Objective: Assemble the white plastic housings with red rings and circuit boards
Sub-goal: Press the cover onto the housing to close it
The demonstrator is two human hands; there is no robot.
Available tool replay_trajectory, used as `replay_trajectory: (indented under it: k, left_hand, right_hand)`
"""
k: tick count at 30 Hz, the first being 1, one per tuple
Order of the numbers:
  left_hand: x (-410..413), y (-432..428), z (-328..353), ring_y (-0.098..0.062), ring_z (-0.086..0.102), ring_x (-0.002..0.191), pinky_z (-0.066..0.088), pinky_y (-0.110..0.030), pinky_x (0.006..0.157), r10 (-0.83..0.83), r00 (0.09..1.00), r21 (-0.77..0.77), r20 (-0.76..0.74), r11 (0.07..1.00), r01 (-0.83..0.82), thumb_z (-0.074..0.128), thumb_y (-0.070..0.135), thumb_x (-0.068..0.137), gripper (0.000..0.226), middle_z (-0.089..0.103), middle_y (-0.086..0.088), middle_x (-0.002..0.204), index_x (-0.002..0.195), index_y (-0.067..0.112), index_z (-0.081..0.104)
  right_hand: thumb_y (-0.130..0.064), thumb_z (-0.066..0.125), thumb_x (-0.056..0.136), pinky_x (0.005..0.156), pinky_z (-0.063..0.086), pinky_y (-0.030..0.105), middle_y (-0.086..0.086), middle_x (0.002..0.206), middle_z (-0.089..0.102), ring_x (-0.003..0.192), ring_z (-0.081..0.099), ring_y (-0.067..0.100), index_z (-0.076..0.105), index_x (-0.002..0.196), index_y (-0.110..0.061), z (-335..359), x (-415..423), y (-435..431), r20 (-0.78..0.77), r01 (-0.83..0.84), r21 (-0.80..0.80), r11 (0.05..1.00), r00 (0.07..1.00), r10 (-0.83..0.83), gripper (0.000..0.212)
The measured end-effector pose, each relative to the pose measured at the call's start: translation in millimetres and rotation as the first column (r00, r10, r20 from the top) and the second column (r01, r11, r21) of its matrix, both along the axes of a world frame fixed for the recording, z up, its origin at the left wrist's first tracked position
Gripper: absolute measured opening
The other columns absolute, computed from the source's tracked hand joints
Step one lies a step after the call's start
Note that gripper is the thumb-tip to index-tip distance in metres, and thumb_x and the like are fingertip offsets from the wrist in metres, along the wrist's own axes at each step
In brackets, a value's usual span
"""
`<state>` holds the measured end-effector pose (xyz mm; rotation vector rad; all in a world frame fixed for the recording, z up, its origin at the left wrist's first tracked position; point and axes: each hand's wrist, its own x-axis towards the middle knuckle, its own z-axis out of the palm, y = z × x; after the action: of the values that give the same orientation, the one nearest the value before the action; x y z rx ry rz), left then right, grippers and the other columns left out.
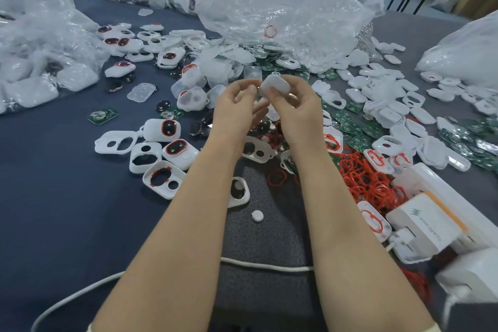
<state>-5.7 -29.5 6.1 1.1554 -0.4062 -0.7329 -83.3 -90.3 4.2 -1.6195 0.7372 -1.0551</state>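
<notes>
Right grip (293,105) clamped on housing (275,86), over counter (54,197) middle. Left grip (234,108) curled just beside housing; whether it holds anything, cannot tell. Red rings (369,180) heaped toward right edge.

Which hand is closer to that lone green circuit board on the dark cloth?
Left. The left hand is to the right of the circuit board; the right hand, gripping a white housing, is farther right, beyond the left hand.
</notes>
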Motion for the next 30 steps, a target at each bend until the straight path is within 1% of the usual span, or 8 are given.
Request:
replay_trajectory:
  k: [4,8,10,14,17,22,26,30]
  left_hand:
    - [3.5,1.4,2.6,-0.013,0.070,0.069,0.057,-0.022,0.064,-0.010,0.998,-0.001,-0.063,1.000,0.010,0.049,0.032,0.100,0.023,0.070,-0.007,0.088,0.099,0.013,0.060]
    - [3.2,1.8,2.0,-0.010,0.068,0.067,0.057,-0.022,0.070,0.009,1.000,-0.004,-0.029,1.000,-0.009,0.061,0.014,0.094,0.014,0.069,-0.003,0.081,0.108,0.012,0.057]
    - [4.4,2.1,0.9,-0.013,0.069,0.074,0.057,-0.026,0.077,0.022,1.000,0.002,-0.008,1.000,-0.022,0.062,0.006,0.092,0.019,0.071,-0.003,0.084,0.107,0.016,0.055]
    - [2.4,2.6,-1.0,-0.022,0.069,0.095,0.054,-0.035,0.093,0.010,0.994,0.049,0.105,0.999,-0.015,0.059,0.002,0.092,0.028,0.070,-0.008,0.097,0.119,0.009,0.056]
    - [0.9,3.0,-0.6,-0.019,0.066,0.090,0.054,-0.034,0.090,0.006,0.986,0.069,0.169,0.997,-0.018,0.058,0.000,0.093,0.028,0.069,-0.009,0.098,0.119,0.011,0.058]
    - [1.7,3.1,0.5,-0.020,0.066,0.088,0.055,-0.033,0.089,0.022,0.971,0.073,0.238,0.997,-0.040,0.057,0.000,0.093,0.027,0.067,-0.017,0.107,0.119,0.008,0.059]
    - [0.3,2.7,0.2,-0.025,0.066,0.101,0.054,-0.034,0.092,0.004,0.979,0.078,0.203,0.997,-0.020,0.058,0.001,0.093,0.037,0.067,-0.018,0.115,0.130,0.003,0.055]
    - [0.3,4.1,1.5,-0.025,0.067,0.093,0.055,-0.040,0.090,0.006,0.969,0.101,0.248,0.994,-0.032,0.059,0.001,0.092,0.029,0.068,-0.019,0.109,0.121,0.005,0.059]
  right_hand:
    - [0.001,0.055,0.089,0.093,0.050,0.033,0.006,0.110,0.067,0.102,0.062,0.019,0.068,0.103,-0.018,1.7,2.4,1.2,-0.026,-0.017,-0.096,0.995,1.000,0.015,0.027]
    - [0.011,0.040,0.087,0.095,0.050,0.046,0.009,0.105,0.069,0.104,0.063,0.027,0.069,0.104,-0.016,-0.6,4.5,2.3,-0.056,-0.046,-0.056,0.997,0.998,0.043,0.043]
    - [0.010,0.036,0.089,0.094,0.053,0.041,0.009,0.109,0.068,0.106,0.064,0.027,0.062,0.109,-0.023,0.7,5.1,3.3,0.024,-0.062,0.061,0.996,0.998,0.061,0.047]
    - [-0.004,0.043,0.097,0.088,0.055,0.030,0.000,0.101,0.067,0.101,0.065,0.018,0.061,0.114,-0.016,0.6,6.2,2.5,0.026,-0.021,0.117,0.993,0.999,0.018,0.028]
    - [-0.008,0.051,0.096,0.089,0.055,0.035,-0.002,0.093,0.068,0.094,0.066,0.015,0.063,0.102,-0.019,0.1,5.6,2.7,-0.014,0.004,0.059,0.998,1.000,-0.004,0.017]
    - [-0.007,0.055,0.094,0.080,0.055,0.023,-0.004,0.091,0.069,0.086,0.067,0.008,0.064,0.101,-0.018,-0.4,4.0,-0.4,0.013,-0.016,0.081,0.997,1.000,0.015,0.016]
    - [-0.007,0.054,0.094,0.079,0.056,0.026,-0.005,0.088,0.069,0.083,0.067,0.009,0.065,0.095,-0.022,-2.4,5.0,-1.4,0.047,-0.008,0.176,0.984,0.999,0.000,0.019]
    - [-0.008,0.055,0.094,0.085,0.056,0.033,0.000,0.090,0.069,0.086,0.066,0.014,0.066,0.100,-0.017,-3.0,6.3,-3.8,0.032,0.011,0.217,0.976,0.999,-0.018,0.016]
